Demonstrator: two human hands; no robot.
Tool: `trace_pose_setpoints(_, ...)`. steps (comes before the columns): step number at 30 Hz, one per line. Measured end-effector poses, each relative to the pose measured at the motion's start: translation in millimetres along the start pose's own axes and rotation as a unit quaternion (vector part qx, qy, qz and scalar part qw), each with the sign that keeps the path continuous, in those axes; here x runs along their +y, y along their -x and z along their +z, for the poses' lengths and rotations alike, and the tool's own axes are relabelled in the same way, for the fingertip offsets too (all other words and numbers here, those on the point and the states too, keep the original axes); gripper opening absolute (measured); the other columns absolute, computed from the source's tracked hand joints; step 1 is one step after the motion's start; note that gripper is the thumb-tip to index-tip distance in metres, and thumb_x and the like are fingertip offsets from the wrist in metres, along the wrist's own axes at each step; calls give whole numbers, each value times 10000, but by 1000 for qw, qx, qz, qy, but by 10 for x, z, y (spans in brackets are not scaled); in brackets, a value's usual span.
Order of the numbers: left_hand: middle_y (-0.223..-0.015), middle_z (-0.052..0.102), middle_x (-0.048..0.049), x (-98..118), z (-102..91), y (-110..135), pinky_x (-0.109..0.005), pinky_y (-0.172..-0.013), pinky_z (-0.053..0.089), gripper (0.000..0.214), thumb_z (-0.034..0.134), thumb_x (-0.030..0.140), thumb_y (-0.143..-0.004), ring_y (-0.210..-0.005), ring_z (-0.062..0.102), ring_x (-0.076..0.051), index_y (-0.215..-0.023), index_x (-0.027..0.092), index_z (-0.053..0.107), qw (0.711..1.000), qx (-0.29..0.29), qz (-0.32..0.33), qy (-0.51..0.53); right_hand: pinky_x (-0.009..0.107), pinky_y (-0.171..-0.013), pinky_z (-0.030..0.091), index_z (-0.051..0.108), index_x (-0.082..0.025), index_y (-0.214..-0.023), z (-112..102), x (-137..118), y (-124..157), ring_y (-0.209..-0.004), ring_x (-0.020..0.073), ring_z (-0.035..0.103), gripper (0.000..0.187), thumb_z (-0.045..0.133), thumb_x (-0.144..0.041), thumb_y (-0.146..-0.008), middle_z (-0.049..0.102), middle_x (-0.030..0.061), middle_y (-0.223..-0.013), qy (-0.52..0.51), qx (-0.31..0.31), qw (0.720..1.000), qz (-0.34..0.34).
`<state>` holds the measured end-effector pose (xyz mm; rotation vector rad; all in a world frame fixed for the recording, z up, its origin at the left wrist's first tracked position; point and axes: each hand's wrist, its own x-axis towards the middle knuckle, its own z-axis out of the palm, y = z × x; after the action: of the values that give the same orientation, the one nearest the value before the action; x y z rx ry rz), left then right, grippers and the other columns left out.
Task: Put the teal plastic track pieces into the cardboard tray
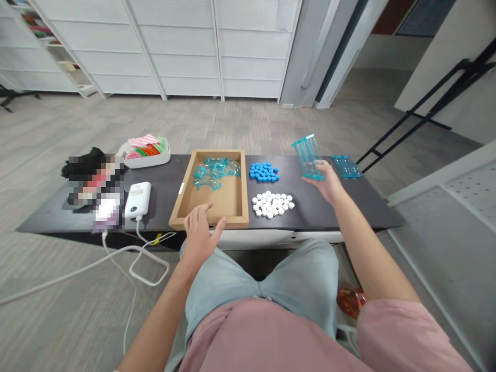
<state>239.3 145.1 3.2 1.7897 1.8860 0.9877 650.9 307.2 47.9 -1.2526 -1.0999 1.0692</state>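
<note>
Tubes of translucent teal plastic (309,155), joined side by side, stand raised and a little tilted right of centre in the frame. Your right hand (327,178) has them gripped near their lower end, its fingers and thumb hiding part of that end. A second teal tube set (346,166) lies just past that hand, partly behind it, at the right of the black tabletop (306,213).

Left of the raised tubes sits a cluster of blue caps (264,172), with loose white hexagonal pieces (272,204) just below it in the frame.

At centre left is a shallow cardboard tray (228,204), with curved teal pieces (217,173) heaped in its upper part. Your left hand (201,227) grasps nothing, fingers loosely bent over the tray's near wall and covering some of it; whether they touch it, you cannot tell.

Farther left, a white power bank (138,199) lies with a white cable (112,252) near it, trailing off the table edge. Above it, a white plastic basket (149,163) holds pink, orange and green items; objects to its left are pixelated beyond telling. A black metal frame (420,120) slants across the upper right, and white cabinets (178,51) line the top.
</note>
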Motion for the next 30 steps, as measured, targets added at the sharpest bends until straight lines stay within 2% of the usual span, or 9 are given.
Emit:
trace_pose_setpoints(3,-1678,684,-151,211,55,-171,-634,-1421,436,650,690,562,-1039,-1662,581,-396,-1664,397,625,994,3,1,105,593,-987,618,683,-358,-1084,485,-157,498,-1265,400,724,407,680,-686,-844,793,112,-1262,-103,-162,980,47)
trace_pose_setpoints(5,-1679,697,-131,377,114,-273,-576,-1366,534,611,726,493,-1021,-1657,610,-352,-1620,405,646,981,-4,-12,192,653,-957,615,738,-387,-1080,820,-168,828,-1265,464,735,487,670,-796,-826,833,134,-1193,-138,-240,956,96)
trace_pose_setpoints(10,-1361,859,-81,633,195,-336,-531,-1048,736,243,676,384,-1054,-1320,830,-331,-1291,386,729,905,-67,-101,407,674,-896,630,821,-471,-1158,1416,27,1334,-1265,490,762,540,680,-848,-797,870,104,-1124,-187,-342,906,168)
trace_pose_setpoints(13,-1207,871,-63,594,179,-273,-497,-987,747,124,717,367,-1032,-1171,859,-310,-1152,369,685,897,-26,-151,415,650,-900,663,832,-483,-1126,1560,131,1451,-1261,457,782,405,839,-716,-795,878,64,-1201,-165,-344,912,150)
trace_pose_setpoints(17,-1143,866,-27,466,132,-219,-459,-987,757,158,774,331,-991,-1192,862,-295,-1106,371,672,894,21,-172,413,590,-933,704,820,-486,-1117,1649,196,1534,-1248,390,803,331,936,-525,-810,866,1,-1316,-94,-318,937,108)
trace_pose_setpoints(20,-1153,875,-18,398,103,-213,-460,-921,769,199,794,353,-982,-1188,869,-300,-1148,373,686,869,-4,-168,466,570,-784,720,828,-467,-1088,1704,237,1534,-1200,402,817,247,846,-541,-853,871,16,-1277,-102,-290,945,114)
trace_pose_setpoints(23,-1196,880,-12,354,93,-189,-480,-980,770,216,822,372,-968,-1167,871,-288,-1117,357,666,852,-34,-172,493,558,-681,707,857,-452,-1050,1726,290,1489,-1133,417,814,205,823,-581,-895,874,48,-1190,-56,-264,958,98)
trace_pose_setpoints(27,-1212,871,-7,328,82,-131,-497,-1150,729,376,908,367,-934,-1235,860,-274,-1208,370,652,889,-31,-168,425,593,-635,689,865,-493,-1164,1725,368,1451,-1099,441,793,269,854,-637,-937,875,47,-1189,27,-227,973,41)
trace_pose_setpoints(30,-1300,864,-45,336,39,-127,-525,-1172,727,447,916,435,-961,-1339,832,-313,-1327,392,663,924,-4,-154,349,662,-731,704,803,-509,-1168,1744,418,1456,-1211,470,779,222,821,-652,-999,864,35,-1212,44,-204,978,2)
